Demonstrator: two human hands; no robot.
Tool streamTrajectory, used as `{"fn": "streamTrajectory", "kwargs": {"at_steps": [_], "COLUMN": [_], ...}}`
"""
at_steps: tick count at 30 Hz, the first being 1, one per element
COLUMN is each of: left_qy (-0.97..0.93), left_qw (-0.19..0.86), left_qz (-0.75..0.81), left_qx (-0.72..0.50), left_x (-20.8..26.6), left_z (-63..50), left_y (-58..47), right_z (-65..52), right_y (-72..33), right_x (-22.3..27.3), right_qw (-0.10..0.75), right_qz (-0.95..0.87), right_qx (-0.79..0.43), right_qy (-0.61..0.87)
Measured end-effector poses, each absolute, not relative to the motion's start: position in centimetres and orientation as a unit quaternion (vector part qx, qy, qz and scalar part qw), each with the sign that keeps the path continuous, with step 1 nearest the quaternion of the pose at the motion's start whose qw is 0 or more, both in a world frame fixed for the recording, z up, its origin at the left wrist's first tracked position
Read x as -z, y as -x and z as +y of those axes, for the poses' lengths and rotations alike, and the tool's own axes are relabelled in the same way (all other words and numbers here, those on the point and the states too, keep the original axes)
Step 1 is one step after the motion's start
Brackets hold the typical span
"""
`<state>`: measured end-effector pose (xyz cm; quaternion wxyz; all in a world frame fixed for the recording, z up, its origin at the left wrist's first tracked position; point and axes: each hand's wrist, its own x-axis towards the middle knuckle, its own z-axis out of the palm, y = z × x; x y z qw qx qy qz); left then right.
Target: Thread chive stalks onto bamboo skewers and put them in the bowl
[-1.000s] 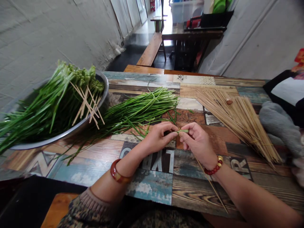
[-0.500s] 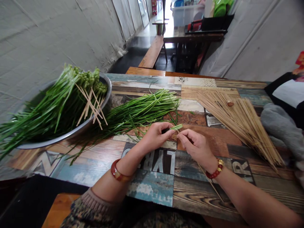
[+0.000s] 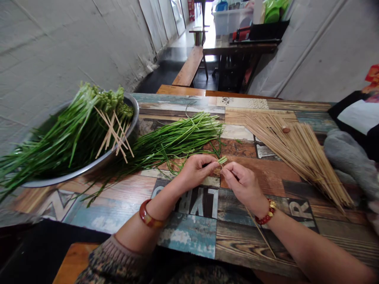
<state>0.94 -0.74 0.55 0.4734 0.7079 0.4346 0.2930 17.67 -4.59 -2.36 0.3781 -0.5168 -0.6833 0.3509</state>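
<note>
My left hand (image 3: 197, 170) is closed around a small bunch of garlic chives (image 3: 222, 160), whose pale cut ends stick out past the thumb and forefinger. Pinched in my right hand (image 3: 244, 182) is a bamboo skewer (image 3: 261, 233). Its front end is at the chive ends, though I cannot tell how far it goes in; its long back end slopes down toward the table's near edge. Just beyond my left hand lies a loose pile of garlic chives (image 3: 183, 136). To the right, a fanned heap of bamboo skewers (image 3: 315, 157) rests on the table.
A metal basin (image 3: 136, 122) at the left holds bundled chives (image 3: 79, 118) with several skewer ends (image 3: 114, 134) jutting over its rim. A grey cloth-like thing (image 3: 345, 154) lies at the right edge. Behind the patterned table (image 3: 189, 232) stand a bench (image 3: 189, 67) and another table.
Less of the chive ends now shows beyond my left fingers. My right hand has shifted very slightly, and the skewer's back end has moved a little left and down.
</note>
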Motion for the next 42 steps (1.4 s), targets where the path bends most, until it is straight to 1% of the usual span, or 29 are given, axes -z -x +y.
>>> {"fn": "streamTrajectory", "kwargs": {"at_steps": [3, 6, 11, 16, 18, 20, 23, 26, 30, 38, 42], "left_qy": [-0.707, -0.713, -0.748, -0.803, -0.804, -0.782, -0.739, -0.72, -0.738, -0.803, -0.815], "left_qw": [0.485, 0.474, 0.416, 0.352, 0.332, 0.299, 0.211, 0.138, 0.097, 0.02, 0.001], "left_qz": [0.431, 0.434, 0.445, 0.421, 0.423, 0.453, 0.513, 0.551, 0.559, 0.545, 0.548], "left_qx": [-0.282, -0.279, -0.262, -0.232, -0.255, -0.306, -0.382, -0.398, -0.365, -0.238, -0.186], "left_x": [-0.5, -0.4, 0.1, 0.4, 0.2, 0.1, 0.1, 0.5, 1.1, 1.6, 1.4], "left_z": [-0.8, -0.7, -0.8, -1.2, -0.8, -0.1, 1.3, 2.2, 2.5, 2.5, 2.2], "left_y": [-0.9, -0.8, -0.7, -0.7, -0.4, 0.3, 2.0, 3.7, 4.5, 3.6, 3.1], "right_z": [-4.6, -4.6, -4.6, -4.3, -4.2, -4.2, -4.2, -4.3, -4.3, -4.2, -4.2], "right_y": [-17.7, -17.7, -17.5, -17.4, -17.4, -17.4, -17.4, -17.4, -17.5, -17.4, -17.4], "right_x": [2.3, 2.3, 2.8, 3.2, 3.2, 3.2, 3.3, 3.4, 3.6, 3.6, 3.4], "right_qw": [0.381, 0.377, 0.391, 0.413, 0.417, 0.416, 0.408, 0.406, 0.406, 0.404, 0.401], "right_qz": [-0.673, -0.66, -0.573, -0.543, -0.537, -0.536, -0.543, -0.551, -0.557, -0.56, -0.56], "right_qx": [-0.375, -0.408, -0.512, -0.544, -0.551, -0.551, -0.546, -0.539, -0.531, -0.532, -0.531], "right_qy": [0.511, 0.507, 0.507, 0.488, 0.484, 0.486, 0.49, 0.492, 0.493, 0.49, 0.493]}}
